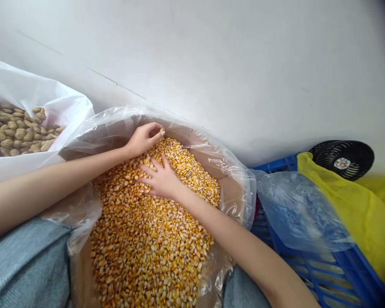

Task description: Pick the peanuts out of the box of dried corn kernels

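Observation:
Loose yellow-orange corn kernels [154,239] fill a large bag [237,171] lined with clear plastic, standing between my knees. Over the far side of the heap, my left hand [144,139] is closed, thumb and fingers pinched together. A tiny bit of something shows at its fingertips, too small to name. Just nearer to me, my right hand [163,177] lies palm down with spread fingers on the kernels, holding nothing that I can see.
Left of the corn stands a white bag [73,107] with unshelled peanuts [16,132]. At right, a blue plastic crate [317,273] carries a clear plastic bag [304,214], yellow mesh cloth [349,205] and a black round basket [343,158]. A pale wall [227,64] rises behind.

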A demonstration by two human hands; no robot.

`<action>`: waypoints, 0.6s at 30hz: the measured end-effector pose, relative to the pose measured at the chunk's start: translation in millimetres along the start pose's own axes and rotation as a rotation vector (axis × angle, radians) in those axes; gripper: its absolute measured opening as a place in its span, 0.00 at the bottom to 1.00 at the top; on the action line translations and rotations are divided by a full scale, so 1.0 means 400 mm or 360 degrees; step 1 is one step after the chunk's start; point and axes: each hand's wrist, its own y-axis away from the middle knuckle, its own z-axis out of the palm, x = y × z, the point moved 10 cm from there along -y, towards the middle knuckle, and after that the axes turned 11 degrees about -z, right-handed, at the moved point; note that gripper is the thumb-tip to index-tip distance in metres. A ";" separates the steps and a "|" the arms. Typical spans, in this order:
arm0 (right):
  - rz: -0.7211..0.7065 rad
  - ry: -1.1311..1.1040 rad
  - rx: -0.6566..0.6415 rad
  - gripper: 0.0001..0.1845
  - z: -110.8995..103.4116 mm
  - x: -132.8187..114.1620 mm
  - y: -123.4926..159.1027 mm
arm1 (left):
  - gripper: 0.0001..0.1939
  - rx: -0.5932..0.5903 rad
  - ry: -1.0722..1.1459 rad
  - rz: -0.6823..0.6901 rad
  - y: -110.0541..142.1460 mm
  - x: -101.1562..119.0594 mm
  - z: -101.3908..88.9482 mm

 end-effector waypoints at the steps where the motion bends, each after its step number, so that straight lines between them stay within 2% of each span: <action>1: 0.0042 -0.0058 0.0005 0.24 -0.025 0.033 0.016 | 0.16 0.0001 0.0014 0.0000 0.000 0.003 -0.001; 3: 0.0259 -0.0176 -0.0044 0.24 -0.064 0.107 0.070 | 0.16 -0.0007 0.0046 -0.0012 0.000 0.006 -0.001; 5: 0.0709 -0.0265 -0.0140 0.21 -0.079 0.189 0.158 | 0.16 -0.0015 0.0079 -0.0025 0.001 0.007 0.001; 7: 0.1133 -0.0354 -0.0266 0.17 -0.063 0.238 0.253 | 0.15 -0.0027 0.0104 -0.0034 0.002 0.006 0.005; 8: 0.1261 -0.0430 -0.0314 0.16 -0.045 0.245 0.288 | 0.15 -0.0056 0.0144 -0.0047 0.003 0.003 0.010; 10: 0.1349 -0.0608 -0.0341 0.14 -0.003 0.240 0.320 | 0.13 -0.0206 0.0360 -0.0136 0.004 -0.011 0.033; 13: 0.1353 -0.0721 -0.0298 0.10 0.036 0.235 0.320 | 0.07 -0.0510 0.1022 -0.0473 0.013 -0.043 0.082; 16: 0.1403 -0.0660 -0.0255 0.09 0.026 0.244 0.313 | 0.06 -0.0737 0.1636 -0.0916 0.039 -0.064 0.137; 18: 0.1413 -0.0660 -0.0182 0.09 -0.001 0.244 0.301 | 0.05 -0.0918 0.1762 -0.1182 0.070 -0.065 0.180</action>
